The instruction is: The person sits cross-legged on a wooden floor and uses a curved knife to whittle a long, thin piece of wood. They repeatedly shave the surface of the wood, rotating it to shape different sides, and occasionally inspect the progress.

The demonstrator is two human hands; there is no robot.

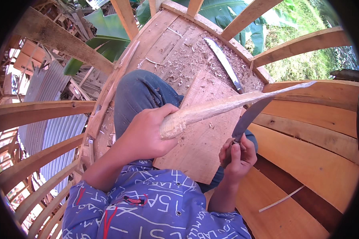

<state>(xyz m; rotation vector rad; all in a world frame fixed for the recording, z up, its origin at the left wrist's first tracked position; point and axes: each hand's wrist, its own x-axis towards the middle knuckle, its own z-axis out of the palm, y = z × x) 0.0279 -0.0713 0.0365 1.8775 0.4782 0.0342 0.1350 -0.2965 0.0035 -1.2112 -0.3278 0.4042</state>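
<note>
The left hand [152,129] is closed around the thick, blunt end of a long, pale, roughly hewn wooden stick [223,105]. Its long axis runs from that hand away to the right and slightly forward, passing over the space in front of the right hand [239,157]; the stick narrows along the way to a thin, whitish point well beyond the right hand, on its far right side. The right hand grips a dark, broad-bladed knife [250,118] by its handle, the blade slanting forward and to the right, its upper end close by the stick's narrowing part; whether they touch cannot be told. Between and beneath the hands lies a flat, light-brown wooden board [201,149]. Forward of both hands, a long, silvery blade with a dark handle [223,61] lies among curled, pale wood shavings [189,53]. To the right of the right hand are smooth, orange-brown planks [307,149], with a thin, pale wooden strip [281,199] lying on them.
</note>
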